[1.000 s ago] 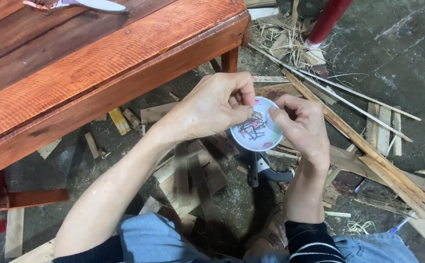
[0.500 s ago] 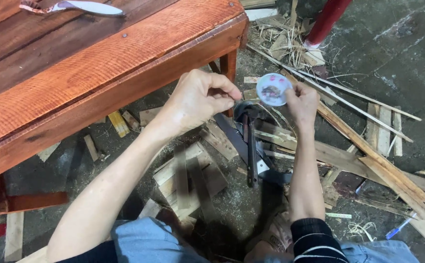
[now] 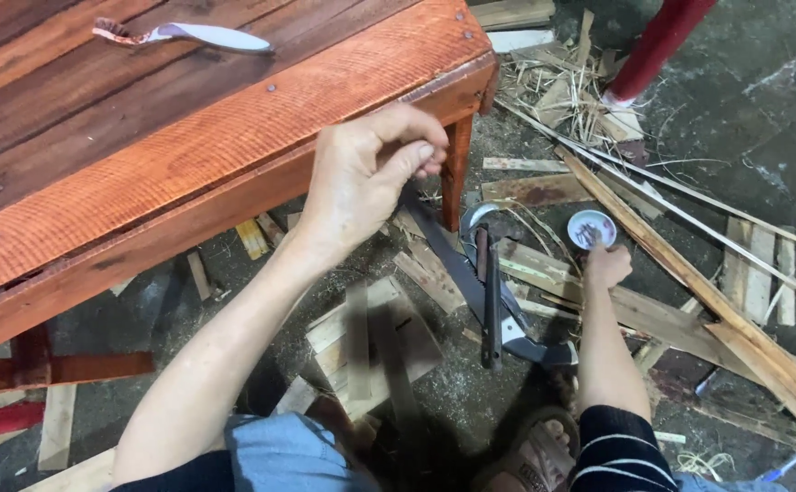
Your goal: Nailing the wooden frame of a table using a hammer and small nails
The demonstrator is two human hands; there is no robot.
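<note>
While the small round tin (image 3: 591, 228) is pinched at its rim by the right hand (image 3: 605, 266) above the littered floor, the left hand (image 3: 366, 178) is curled shut, empty, beside the bench (image 3: 234, 128); light and rigid, it seems best gripped edgewise.

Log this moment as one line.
left hand: raised beside red bench, fingers pinched | right hand: holds round tin low over wood scraps | dark metal tool on floor
</note>
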